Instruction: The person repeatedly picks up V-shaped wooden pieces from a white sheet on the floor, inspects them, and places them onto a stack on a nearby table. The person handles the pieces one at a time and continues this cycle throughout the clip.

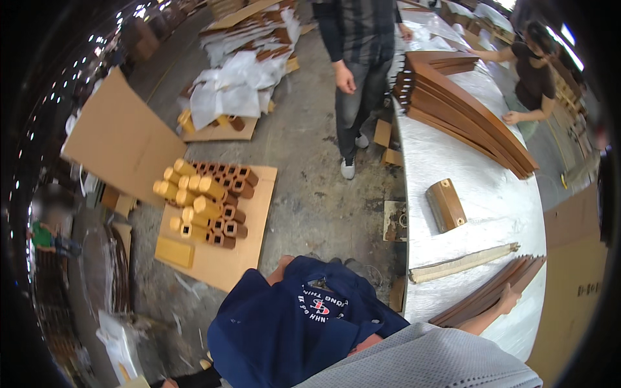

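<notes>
At the right, a bare forearm from a grey mesh sleeve reaches over the table; I take its hand for my right hand (509, 301). Its fingers curl over the edge of a bundle of long brown wooden slats (475, 292). Beside the bundle lies a pale, narrow rolled strip (462, 262). Farther up the table stands a brown wooden block (446, 205) with holes in its end. A navy shirt (284, 323) fills the lower middle. Past its upper edge shows a bit of skin, perhaps my left hand (283, 266), with its fingers hidden.
A pale-covered table (427, 242) runs along the right, with curved brown wooden pieces (453, 107) at its far end. One person stands beyond; another leans in at the far right. Left on the floor, cardboard (255, 242) bears stacked wooden posts (207, 207).
</notes>
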Available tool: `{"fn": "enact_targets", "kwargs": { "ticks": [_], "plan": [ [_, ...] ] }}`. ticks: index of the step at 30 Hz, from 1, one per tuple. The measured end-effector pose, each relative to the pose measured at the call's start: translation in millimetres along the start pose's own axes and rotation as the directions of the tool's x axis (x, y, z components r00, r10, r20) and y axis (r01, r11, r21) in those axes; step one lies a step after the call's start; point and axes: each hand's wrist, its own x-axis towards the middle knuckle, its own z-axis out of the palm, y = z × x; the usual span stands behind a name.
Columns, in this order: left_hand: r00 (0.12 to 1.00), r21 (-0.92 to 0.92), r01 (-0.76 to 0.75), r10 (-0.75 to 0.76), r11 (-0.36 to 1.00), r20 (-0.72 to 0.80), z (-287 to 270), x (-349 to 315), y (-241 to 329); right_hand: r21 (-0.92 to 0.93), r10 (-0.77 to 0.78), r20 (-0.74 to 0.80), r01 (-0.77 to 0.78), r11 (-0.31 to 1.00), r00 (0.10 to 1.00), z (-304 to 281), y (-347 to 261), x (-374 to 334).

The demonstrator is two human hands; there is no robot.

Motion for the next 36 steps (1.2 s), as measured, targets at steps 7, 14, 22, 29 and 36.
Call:
{"fn": "enact_targets", "kwargs": {
  "ticks": [7, 14, 22, 29, 36],
  "plan": [
    [0.985, 0.089, -0.129, 0.117, 0.988, 0.128, 44, 34, 106, 0.004, -0.048, 0.036, 0.048, 0.999, 0.998, 20, -15, -1],
    [0.76, 0.132, -0.584, 0.482, 0.801, 0.435, 105, 14, 231, -0.036, 0.007, -0.012, -0.007, 0.999, 1.0, -7, -3, -3],
    [0.767, 0.085, -0.595, 0.532, 0.799, 0.359, 115, 50, 187, -0.034, 0.008, 0.023, -0.007, 0.999, 1.0, 5, -14, 4],
    [0.909, 0.0, -0.372, 0.364, 0.928, 0.202, 75, 25, 155, -0.053, 0.006, 0.007, -0.006, 0.999, 1.0, 7, -15, 1],
    [0.877, 0.068, -0.436, 0.407, 0.897, 0.255, 90, 49, 163, -0.048, -0.02, -0.008, 0.02, 0.999, 1.0, 12, -12, 7]
  ]
}}
